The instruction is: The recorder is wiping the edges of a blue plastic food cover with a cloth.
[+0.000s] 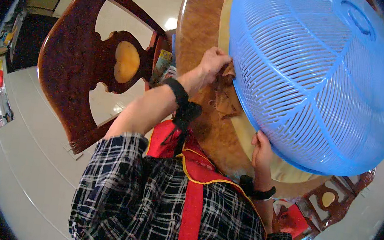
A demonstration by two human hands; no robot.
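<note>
A large blue plastic slatted food cover, domed and with a loop handle on top, fills the upper right. At its near left rim is my left hand, fingertips closed against the edge. A crumpled brown cloth lies by that rim, reaching up just below those fingers; whether they pinch it too, I cannot tell. My right hand holds the cover's rim closer to my body, thumb on the edge. Under the cover shows a pale yellow turntable on the round brown table. What lies beneath the cover is hidden.
A carved dark wooden chair stands at the left, with printed packets near its seat. Another wooden chair is at the lower right beside a red item. Pale floor tiles spread at the left.
</note>
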